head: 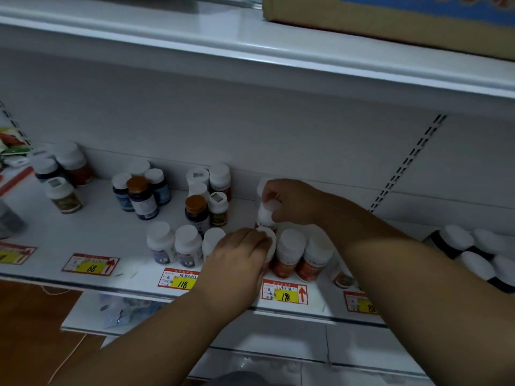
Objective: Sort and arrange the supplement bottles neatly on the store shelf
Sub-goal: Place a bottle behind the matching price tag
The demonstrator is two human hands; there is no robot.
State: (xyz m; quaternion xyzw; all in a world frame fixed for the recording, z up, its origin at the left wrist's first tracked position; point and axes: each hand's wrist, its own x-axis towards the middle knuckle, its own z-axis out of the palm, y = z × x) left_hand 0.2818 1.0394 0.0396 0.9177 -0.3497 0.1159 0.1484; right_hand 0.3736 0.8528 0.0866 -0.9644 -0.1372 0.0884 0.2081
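Gripping round white-capped plastic bottles, both hands: left hand (239, 249) one (268, 240), right hand (292, 201) another (266, 214).

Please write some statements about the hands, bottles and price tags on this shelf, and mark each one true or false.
1. The right hand grips a white-capped bottle. True.
2. The left hand rests flat on the bare shelf. False: its fingers curl round a bottle cap in the front row.
3. Two bottles have brown caps. True.
4. The price tag below the red-labelled bottles reads 68. False: it reads 198.
5. A cardboard box stands on the upper shelf. True.
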